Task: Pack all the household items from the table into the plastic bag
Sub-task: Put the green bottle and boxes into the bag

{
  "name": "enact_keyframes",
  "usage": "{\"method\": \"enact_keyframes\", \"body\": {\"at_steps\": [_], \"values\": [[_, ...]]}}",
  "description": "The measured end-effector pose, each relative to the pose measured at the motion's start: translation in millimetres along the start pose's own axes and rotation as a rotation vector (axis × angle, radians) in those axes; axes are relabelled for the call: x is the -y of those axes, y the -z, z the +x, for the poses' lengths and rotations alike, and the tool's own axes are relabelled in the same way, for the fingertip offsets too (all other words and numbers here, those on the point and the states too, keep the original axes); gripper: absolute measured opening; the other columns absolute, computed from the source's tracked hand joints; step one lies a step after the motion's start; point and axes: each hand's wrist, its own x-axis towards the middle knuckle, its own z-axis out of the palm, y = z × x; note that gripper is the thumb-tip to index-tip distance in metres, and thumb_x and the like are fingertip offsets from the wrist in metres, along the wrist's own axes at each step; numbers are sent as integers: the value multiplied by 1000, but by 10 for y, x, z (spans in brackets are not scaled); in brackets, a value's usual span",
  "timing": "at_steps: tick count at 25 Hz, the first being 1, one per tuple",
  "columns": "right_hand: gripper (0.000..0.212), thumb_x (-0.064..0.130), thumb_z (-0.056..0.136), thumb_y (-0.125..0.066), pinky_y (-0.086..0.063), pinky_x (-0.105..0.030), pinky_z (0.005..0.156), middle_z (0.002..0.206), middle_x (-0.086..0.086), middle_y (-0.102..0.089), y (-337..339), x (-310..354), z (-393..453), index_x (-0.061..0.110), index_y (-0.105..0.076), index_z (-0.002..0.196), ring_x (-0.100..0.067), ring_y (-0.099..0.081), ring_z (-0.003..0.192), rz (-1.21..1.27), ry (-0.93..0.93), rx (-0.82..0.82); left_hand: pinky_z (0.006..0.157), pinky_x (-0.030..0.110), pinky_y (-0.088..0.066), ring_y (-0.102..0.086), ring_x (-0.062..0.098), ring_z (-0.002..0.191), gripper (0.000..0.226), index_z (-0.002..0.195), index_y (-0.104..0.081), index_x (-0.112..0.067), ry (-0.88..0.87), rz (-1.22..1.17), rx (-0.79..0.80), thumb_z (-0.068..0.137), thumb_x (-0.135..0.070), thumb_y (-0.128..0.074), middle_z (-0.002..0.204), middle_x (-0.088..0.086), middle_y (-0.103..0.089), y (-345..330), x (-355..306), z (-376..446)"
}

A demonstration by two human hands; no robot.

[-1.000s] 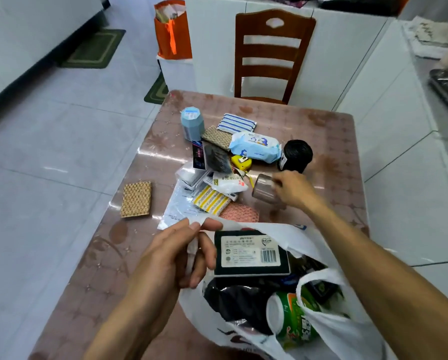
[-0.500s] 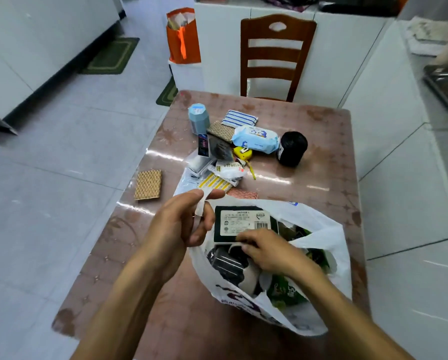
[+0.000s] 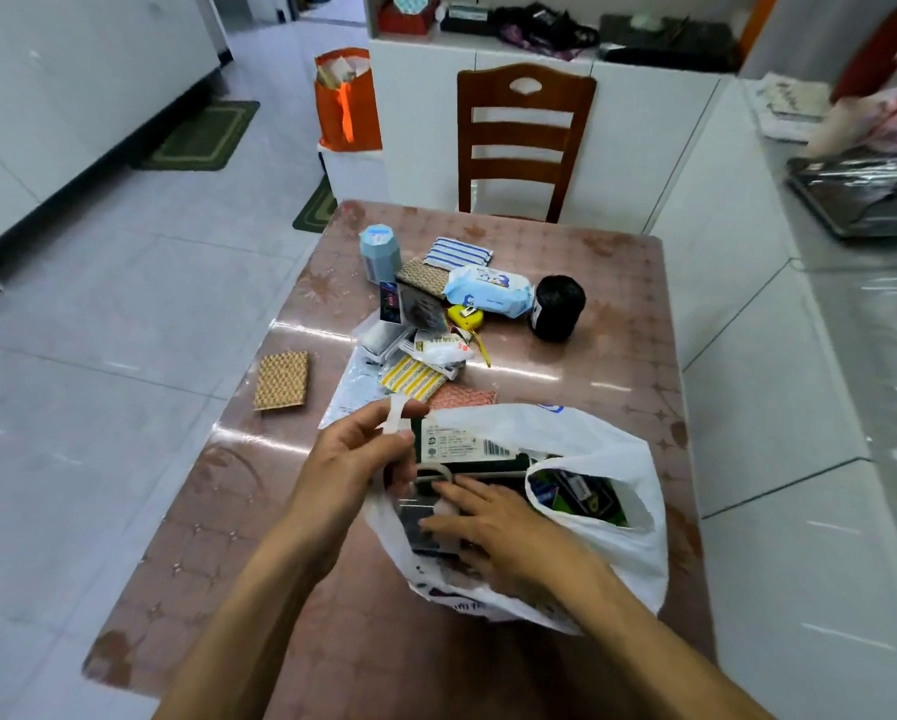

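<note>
A white plastic bag [image 3: 618, 459] lies open on the pink table [image 3: 618, 366], near its front. My left hand [image 3: 353, 459] pinches the bag's left handle and holds it up. My right hand [image 3: 493, 522] is inside the bag's mouth, fingers spread flat on the items there, next to a dark box with a white label [image 3: 467, 444]. Beyond the bag sit a black yarn ball [image 3: 558, 306], a wet-wipes pack [image 3: 488, 291], a yellow tape measure [image 3: 464, 317], a blue canister [image 3: 379, 252], a striped cloth [image 3: 459, 252], a woven pad [image 3: 282, 380] and a heap of small packets [image 3: 415, 356].
A wooden chair [image 3: 524, 142] stands at the table's far edge. An orange bag [image 3: 347, 101] rests on a white box to the far left. White cabinets run along the right, with a dark tray [image 3: 862, 194] on the counter. Tiled floor lies to the left.
My right hand carried a small brown jar from the table into the bag and now rests flat inside it. My left hand keeps holding the handle. The camera view has tilted up.
</note>
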Motion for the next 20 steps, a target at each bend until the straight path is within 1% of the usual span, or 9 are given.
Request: {"method": "enact_keyframes", "body": {"at_steps": [3, 5, 7, 9, 10, 12, 15, 18, 20], "values": [[65, 27, 72, -75, -22, -60, 112, 151, -6, -42, 346, -253, -422, 29, -51, 133, -36, -29, 143, -289, -207, -267, 52, 19, -42, -46, 18, 54, 25, 108, -68, -13, -15, 43, 2, 95, -3, -50, 57, 13, -47, -33, 1, 16], [77, 23, 65, -79, -21, -63, 110, 152, -12, -37, 635, -447, -653, 26, -47, 135, -40, -26, 142, -421, -475, -375, 54, 20, -44, -46, 18, 53, 25, 108, -69, -14, -14, -5, -24, 96, -3, -49, 57, 11, -46, -31, 17, 33], [80, 23, 73, -71, -22, -58, 106, 154, -13, -29, 863, -590, -715, 25, -32, 144, -39, -27, 139, -418, -704, -343, 56, 22, -45, -46, 20, 55, 23, 105, -71, -15, -36, -37, -55, 96, -9, -51, 58, 9, -48, -25, 1, 62], [57, 26, 82, -60, -38, -49, 99, 135, -12, -51, 1030, -614, -638, 22, -40, 135, -34, -50, 118, -310, -805, -216, 60, 27, -45, -49, 22, 55, 26, 94, -73, -12, -53, 29, -100, 98, -22, -50, 58, 10, -53, 4, 3, 81], [43, 28, 85, -57, -42, -45, 95, 122, -8, -61, 1114, -580, -577, 22, -49, 127, -31, -56, 107, -252, -769, -186, 60, 30, -45, -51, 22, 55, 35, 86, -73, -9, -59, 76, -158, 99, -29, -48, 57, 10, -56, 39, 22, 111], [35, 32, 87, -56, -44, -41, 92, 116, -1, -67, 1211, -473, -398, 26, -57, 122, -26, -58, 104, -77, -607, -237, 57, 31, -42, -54, 22, 53, 49, 73, -70, -5, -29, 95, -337, 99, -38, -45, 58, 11, -61, 177, 109, 230], [37, 32, 85, -59, -50, -38, 88, 120, 4, -67, 1334, -326, 58, 28, -60, 122, -20, -61, 105, 213, -484, -317, 56, 33, -39, -54, 26, 59, 40, 76, -67, -6, 31, 147, -493, 98, -33, -49, 64, 12, -61, 476, 356, 539], [30, 30, 82, -61, -53, -39, 84, 114, 4, -69, 1352, -444, 582, 27, -65, 112, -18, -63, 97, 290, -487, -261, 61, 32, -47, -63, 28, 74, 7, 88, -64, -15, 122, 485, -374, 91, -18, -58, 84, 6, -66, 697, 749, 983], [28, 26, 79, -63, -54, -38, 83, 110, 2, -69, 1303, -647, 947, 24, -66, 107, -17, -63, 95, 321, -517, -185, 70, 35, -53, -63, 22, 84, 16, 103, -62, -20, 163, 756, -229, 87, -17, -62, 99, 2, -65, 781, 1037, 1342]]}}
